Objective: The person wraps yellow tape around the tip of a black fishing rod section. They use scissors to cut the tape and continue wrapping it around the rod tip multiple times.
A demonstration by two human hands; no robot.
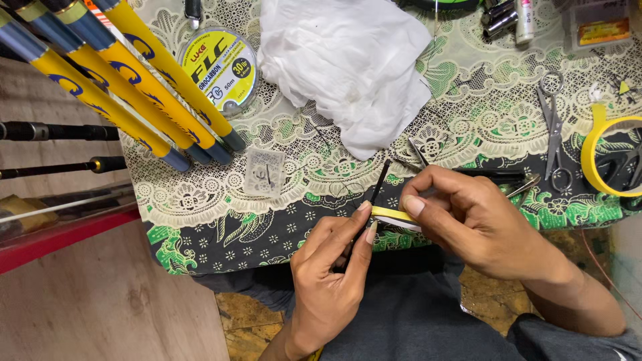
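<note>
The left hand [331, 267] is pinching a thin black rod [379, 182] above the table edge [200, 241], while the right hand [475, 220] is gripping yellow tape [393, 214] against it, near the scissors [555, 134]

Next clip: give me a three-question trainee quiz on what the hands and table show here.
1. True or false: both hands pinch the yellow tape strip against the thin black rod.
2. Which lies nearest the right hand? A scissors B line spool C white cloth
3. Fill in: the left hand holds the rod from ____ the strip.

Key: 1 true; 2 A; 3 below.
</note>
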